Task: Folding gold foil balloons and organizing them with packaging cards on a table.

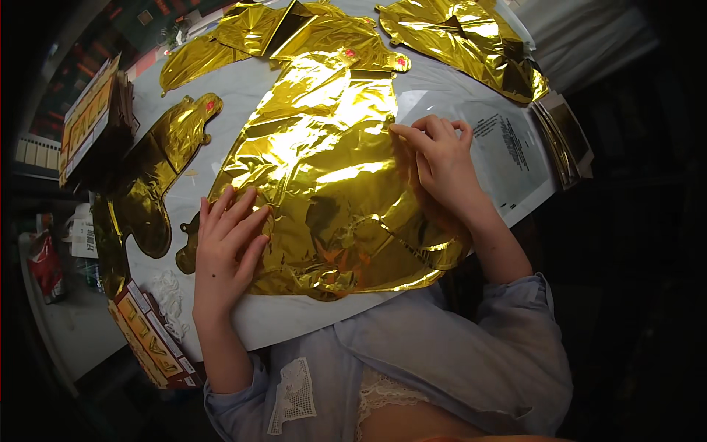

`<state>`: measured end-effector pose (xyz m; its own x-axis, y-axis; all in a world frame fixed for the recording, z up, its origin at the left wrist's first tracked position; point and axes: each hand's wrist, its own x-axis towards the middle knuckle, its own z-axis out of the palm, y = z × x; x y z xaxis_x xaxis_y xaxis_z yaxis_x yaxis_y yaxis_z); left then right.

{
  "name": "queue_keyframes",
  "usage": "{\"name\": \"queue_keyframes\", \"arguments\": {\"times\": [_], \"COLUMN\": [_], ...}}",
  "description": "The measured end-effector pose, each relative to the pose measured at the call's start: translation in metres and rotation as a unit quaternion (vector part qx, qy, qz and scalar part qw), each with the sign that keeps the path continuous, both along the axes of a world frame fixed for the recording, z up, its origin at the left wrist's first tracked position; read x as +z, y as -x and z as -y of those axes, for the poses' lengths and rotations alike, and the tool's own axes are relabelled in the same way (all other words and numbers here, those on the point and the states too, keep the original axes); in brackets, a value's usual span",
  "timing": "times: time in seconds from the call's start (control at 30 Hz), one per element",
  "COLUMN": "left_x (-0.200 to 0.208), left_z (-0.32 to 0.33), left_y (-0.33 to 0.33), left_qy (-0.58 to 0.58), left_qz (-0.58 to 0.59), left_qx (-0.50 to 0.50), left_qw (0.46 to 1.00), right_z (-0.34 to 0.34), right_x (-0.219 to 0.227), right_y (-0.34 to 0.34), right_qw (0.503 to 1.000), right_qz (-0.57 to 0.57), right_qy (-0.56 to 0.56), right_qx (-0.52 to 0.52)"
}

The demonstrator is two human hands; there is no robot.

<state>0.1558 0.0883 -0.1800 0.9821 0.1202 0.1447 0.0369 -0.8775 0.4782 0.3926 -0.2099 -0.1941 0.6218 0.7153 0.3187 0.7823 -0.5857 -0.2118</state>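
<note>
A large, flat gold foil balloon [331, 199], uninflated and wrinkled, lies on the table in front of me. My left hand [230, 254] rests on its left edge with the fingers spread. At the upper right edge of the same foil, my right hand [442, 151] is closed, thumb and forefinger pinched together on the rim. Glare hides part of the foil's surface. Another flat gold foil balloon [151, 173] with a small red mark near its tip lies to the left of my left hand.
More gold foil balloons [471, 37] lie across the far side of the table [283, 320]. A clear printed plastic bag [508, 158] is at the right. Stacked cardboard packages [92, 121] stand at the left, another printed package [151, 335] nearer me. White string [171, 302] lies bunched beside it.
</note>
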Motion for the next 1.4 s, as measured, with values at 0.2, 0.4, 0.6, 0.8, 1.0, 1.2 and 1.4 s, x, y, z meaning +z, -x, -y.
{"name": "queue_keyframes", "arguments": {"times": [0.2,0.4,0.6,0.8,1.0,1.2,1.4], "left_x": [-0.002,-0.003,-0.004,-0.005,-0.009,-0.011,-0.016], "left_z": [-0.002,-0.002,-0.002,-0.003,-0.004,-0.005,-0.006], "left_y": [0.001,0.001,-0.001,-0.001,0.001,0.002,0.003], "left_qy": [0.017,0.044,0.049,0.051,0.051,0.050,0.049], "left_qz": [0.004,0.012,0.010,0.017,0.022,0.034,0.045], "left_qx": [0.001,0.003,-0.001,-0.002,-0.003,-0.015,-0.019], "left_qw": [1.000,0.999,0.999,0.999,0.998,0.998,0.998], "right_z": [-0.002,-0.002,0.001,0.015,0.076,0.107,0.108], "right_x": [-0.001,-0.003,-0.004,0.039,0.081,0.027,0.015], "right_y": [0.000,-0.001,-0.004,-0.002,0.058,0.089,0.082], "right_qw": [1.000,1.000,0.999,0.985,0.959,0.961,0.956], "right_qz": [-0.005,-0.010,-0.021,-0.015,-0.180,-0.194,-0.177], "right_qy": [-0.007,-0.018,-0.030,-0.173,0.045,-0.003,-0.052], "right_qx": [-0.005,-0.010,-0.006,0.007,0.214,0.199,0.228]}}
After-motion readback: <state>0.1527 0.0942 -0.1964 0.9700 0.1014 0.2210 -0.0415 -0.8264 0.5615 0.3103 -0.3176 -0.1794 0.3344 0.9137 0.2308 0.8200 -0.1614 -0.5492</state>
